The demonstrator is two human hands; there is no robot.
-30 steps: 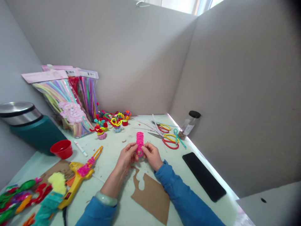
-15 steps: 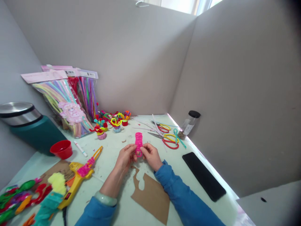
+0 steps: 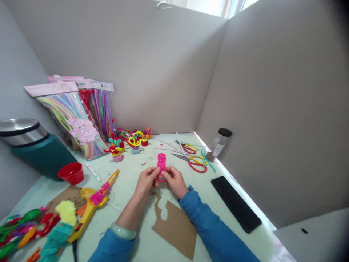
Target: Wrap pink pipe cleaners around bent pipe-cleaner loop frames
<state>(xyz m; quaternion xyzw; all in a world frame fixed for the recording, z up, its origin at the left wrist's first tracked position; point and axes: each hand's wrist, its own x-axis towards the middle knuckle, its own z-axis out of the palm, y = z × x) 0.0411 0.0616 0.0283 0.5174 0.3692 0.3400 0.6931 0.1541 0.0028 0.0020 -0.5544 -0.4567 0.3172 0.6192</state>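
Observation:
A bright pink strip of wound pipe cleaner stands up between my two hands, over the middle of the table. My left hand pinches its lower left side with thumb and fingers. On the lower right side, my right hand grips it the same way, thumb in front. A small pink loop shows at the strip's bottom end, between the thumbs. Just below my hands lies a piece of brown cardboard with a curved cut-out at its top left.
A yellow hot glue gun and coloured pipe cleaner bundles lie at left, near a red cup and teal bottle. Scissors, a clear jar and a black phone are at right. Pipe cleaner packs lean behind.
My left thumb has shifted slightly up and right on the pink strip. Both hands keep hold of it in nearly the same place.

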